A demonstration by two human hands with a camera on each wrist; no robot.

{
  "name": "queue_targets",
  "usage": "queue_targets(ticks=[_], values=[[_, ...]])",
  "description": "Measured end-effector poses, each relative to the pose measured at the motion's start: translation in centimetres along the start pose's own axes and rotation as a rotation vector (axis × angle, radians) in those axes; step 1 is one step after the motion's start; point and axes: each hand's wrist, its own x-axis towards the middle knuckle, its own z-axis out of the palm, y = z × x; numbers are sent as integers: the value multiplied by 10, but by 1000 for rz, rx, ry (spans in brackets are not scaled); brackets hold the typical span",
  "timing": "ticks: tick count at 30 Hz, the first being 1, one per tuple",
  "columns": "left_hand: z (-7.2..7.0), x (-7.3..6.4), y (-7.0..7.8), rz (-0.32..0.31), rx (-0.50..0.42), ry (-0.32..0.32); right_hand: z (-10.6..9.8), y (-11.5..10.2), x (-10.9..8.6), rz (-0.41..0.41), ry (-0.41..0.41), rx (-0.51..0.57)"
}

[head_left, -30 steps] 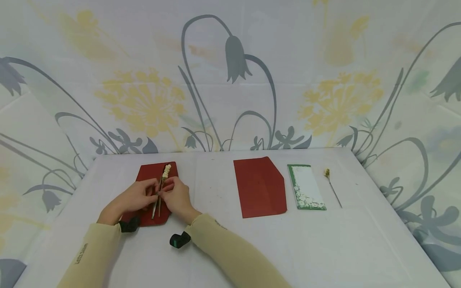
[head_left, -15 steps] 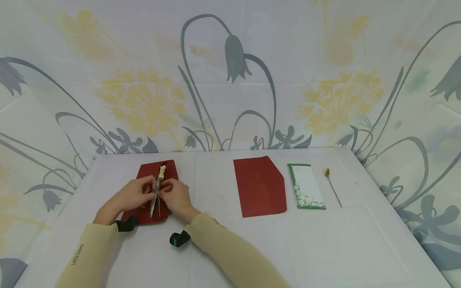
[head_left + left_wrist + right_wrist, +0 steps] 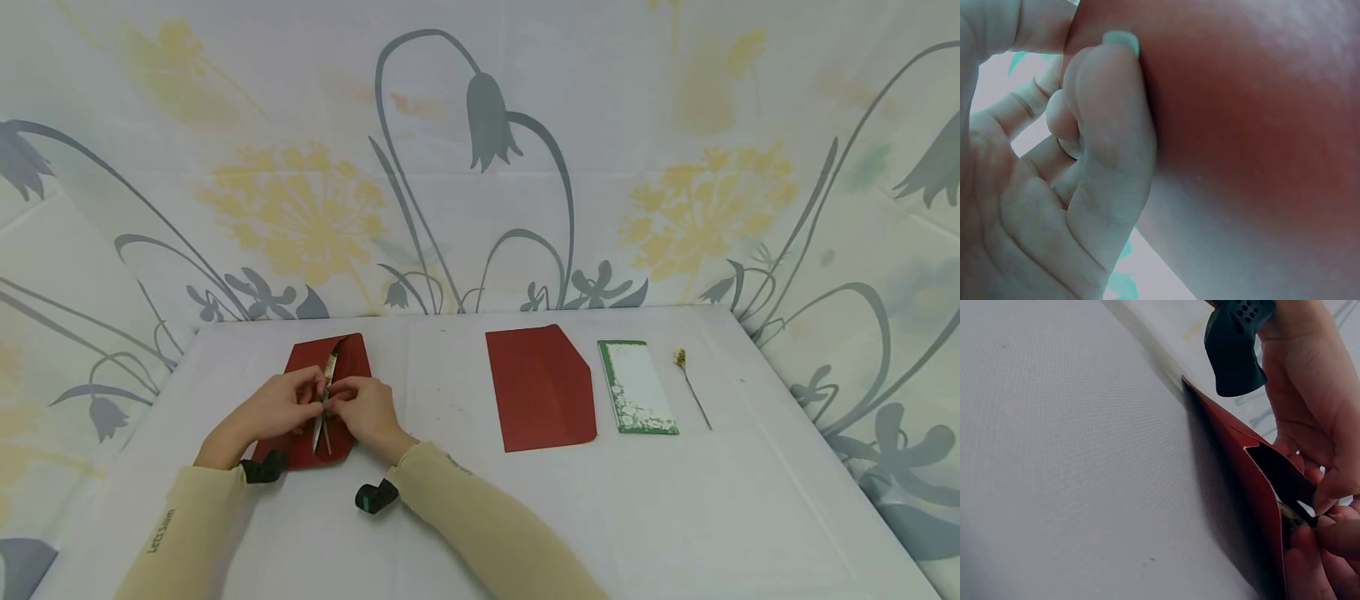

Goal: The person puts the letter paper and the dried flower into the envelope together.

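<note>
At the left of the table, a red envelope point(image 3: 349, 358) stands parted along its long opening, its dark inside and the pale edge of a card point(image 3: 317, 435) showing. My left hand point(image 3: 277, 408) pinches one side of the opening; in the left wrist view its thumb point(image 3: 1113, 125) presses against the red paper point(image 3: 1241, 106). Opposite it, my right hand point(image 3: 369, 412) pinches a dried flower by its thin stem point(image 3: 327, 437) at the slit. The flower's head lies down in the opening, mostly hidden. In the right wrist view, fingertips of both hands meet at the gap.
A second red envelope point(image 3: 540, 392) lies near the middle. To its right are a white card with a green floral border point(image 3: 641, 387) and another dried flower point(image 3: 696, 396). A white cloth covers the table point(image 3: 712, 517), and a flower-printed sheet point(image 3: 480, 167) hangs behind.
The flower's pale head has shifted left from over the envelope's face and sunk into the opening. The left hand has moved slightly left, widening the slit; the right hand has shifted slightly left.
</note>
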Motion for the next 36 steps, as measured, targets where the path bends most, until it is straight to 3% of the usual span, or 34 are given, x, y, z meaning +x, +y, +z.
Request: queue_targets(ticks=[8, 16, 23, 31, 36], values=[[0, -1, 1, -3, 1, -2, -3, 1, 0, 29, -77, 78], [1, -2, 3, -9, 2, -4, -6, -2, -2, 14, -174, -63], [2, 0, 3, -10, -12, -10, -6, -1, -2, -5, -181, -68], [6, 1, 3, -21, -24, -19, -9, -1, -1, 74, -170, 93], [6, 1, 7, -22, -33, -28, -14, -4, -3, 98, -192, 110]])
